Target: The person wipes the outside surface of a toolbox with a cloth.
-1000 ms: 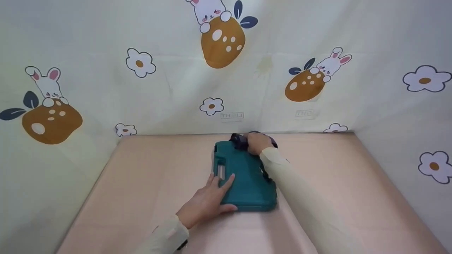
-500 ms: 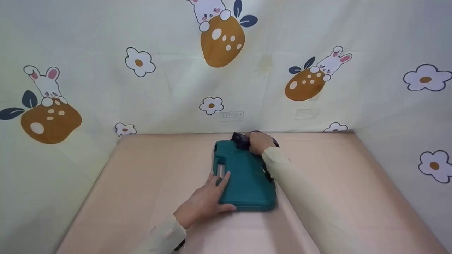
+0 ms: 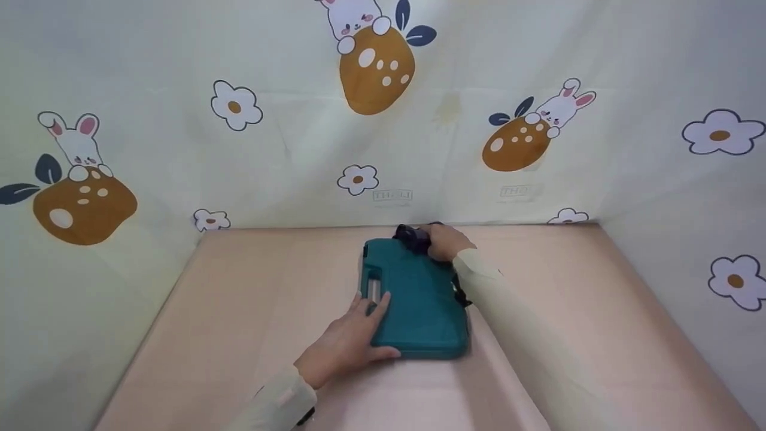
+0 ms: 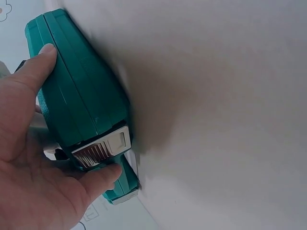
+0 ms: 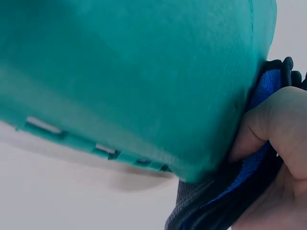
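A teal plastic tool case (image 3: 419, 305) lies on the table, its handle opening along the left side. My left hand (image 3: 341, 347) holds its near left corner, the thumb against the near edge and fingers spread up by the handle. In the left wrist view a pale latch (image 4: 103, 147) shows between thumb and fingers. At the case's far right corner, my right hand (image 3: 449, 242) grips a bunched dark cloth (image 3: 413, 238). The right wrist view shows the cloth's blue inner face (image 5: 268, 88) and black edging, pressed to the case's end under the thumb.
The table (image 3: 269, 311) has a smooth pinkish-beige cover. Close behind the case rises a pale backdrop (image 3: 287, 149) printed with rabbits, fruit and flowers, and it also walls both sides.
My right hand and the dark cloth have slid a little to the right along the far end of the case. The left hand keeps its hold and the case stays nearly still.
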{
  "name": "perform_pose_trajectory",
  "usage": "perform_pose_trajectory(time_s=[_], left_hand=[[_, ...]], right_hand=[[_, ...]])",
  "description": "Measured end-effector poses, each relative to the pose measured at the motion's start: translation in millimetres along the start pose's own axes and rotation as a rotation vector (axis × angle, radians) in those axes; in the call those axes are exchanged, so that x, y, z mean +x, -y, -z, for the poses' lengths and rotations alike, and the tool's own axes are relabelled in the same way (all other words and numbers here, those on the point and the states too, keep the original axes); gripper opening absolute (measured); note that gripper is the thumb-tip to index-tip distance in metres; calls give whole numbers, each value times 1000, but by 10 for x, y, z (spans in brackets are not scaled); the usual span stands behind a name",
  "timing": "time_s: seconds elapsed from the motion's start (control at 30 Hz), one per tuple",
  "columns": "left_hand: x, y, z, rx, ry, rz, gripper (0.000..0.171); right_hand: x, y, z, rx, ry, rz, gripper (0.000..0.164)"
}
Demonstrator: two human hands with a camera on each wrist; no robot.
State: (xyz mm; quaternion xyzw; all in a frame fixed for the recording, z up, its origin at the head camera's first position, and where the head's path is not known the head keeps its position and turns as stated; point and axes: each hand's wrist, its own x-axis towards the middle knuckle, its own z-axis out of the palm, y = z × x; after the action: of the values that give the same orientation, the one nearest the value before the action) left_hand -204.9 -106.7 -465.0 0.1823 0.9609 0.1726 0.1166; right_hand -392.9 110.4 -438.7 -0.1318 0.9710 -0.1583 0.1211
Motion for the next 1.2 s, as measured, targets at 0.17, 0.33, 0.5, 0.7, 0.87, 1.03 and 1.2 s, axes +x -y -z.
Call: perform_pose_trajectory(time_s=[0.17, 0.33, 0.5, 0.7, 0.87, 1.03, 1.2], left_hand=[[-8, -2, -5, -7, -7, 1, 104], [-5, -16, -3, -6, 0, 10, 105], [0, -18, 3, -5, 10, 12, 106], [8, -7, 11, -11, 6, -5, 105], [18, 7, 9, -30, 14, -14, 104], [10, 25, -5, -39, 3, -25, 103], [19, 22, -18, -16, -17, -31, 103]], right_hand=[[-3, -87, 36, 24, 31, -5, 52], [-14, -170, 38, 54, 40, 3, 55], [-27, -239, 42, 73, 35, 14, 53], [-80, -353, 65, 86, 31, 28, 56], [-142, -468, 76, 106, 42, 41, 60], [-200, -535, 50, 147, 41, 64, 67], [-272, -598, -7, 162, -12, 139, 69]])
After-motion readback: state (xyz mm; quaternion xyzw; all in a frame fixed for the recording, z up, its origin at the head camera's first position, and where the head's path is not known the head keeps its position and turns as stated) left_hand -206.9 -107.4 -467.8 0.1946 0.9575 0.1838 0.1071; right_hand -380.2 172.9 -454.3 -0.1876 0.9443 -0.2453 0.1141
